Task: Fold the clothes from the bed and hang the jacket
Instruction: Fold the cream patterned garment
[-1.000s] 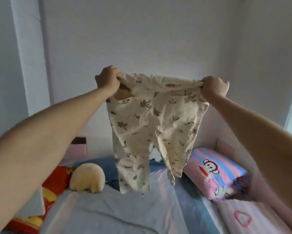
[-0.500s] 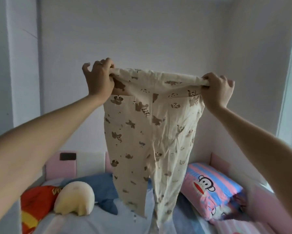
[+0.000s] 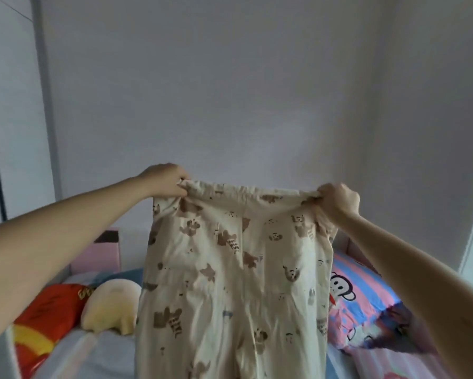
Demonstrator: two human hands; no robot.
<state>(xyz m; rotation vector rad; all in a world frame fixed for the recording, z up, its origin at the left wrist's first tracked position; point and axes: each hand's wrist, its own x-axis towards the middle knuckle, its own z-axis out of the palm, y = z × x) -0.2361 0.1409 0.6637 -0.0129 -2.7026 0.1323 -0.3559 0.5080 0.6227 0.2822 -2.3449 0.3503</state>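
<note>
Cream trousers with a brown bear print [image 3: 235, 274] hang in the air over the bed [image 3: 93, 356], stretched flat by the waistband. My left hand [image 3: 165, 180] pinches the waistband's left corner. My right hand [image 3: 337, 199] grips its right corner, bunching some cloth. The legs drop out of the frame at the bottom. No jacket is in view.
A cream plush toy [image 3: 110, 307] and a red and yellow cushion [image 3: 42, 321] lie on the bed at the left. A pink and blue striped monkey pillow [image 3: 358, 296] lies at the right. A pink headboard [image 3: 98, 253] stands against the grey wall.
My hands have come down and nearer with the trousers, which now hang lower and fill more of the view. Both hands keep their hold on the waistband.
</note>
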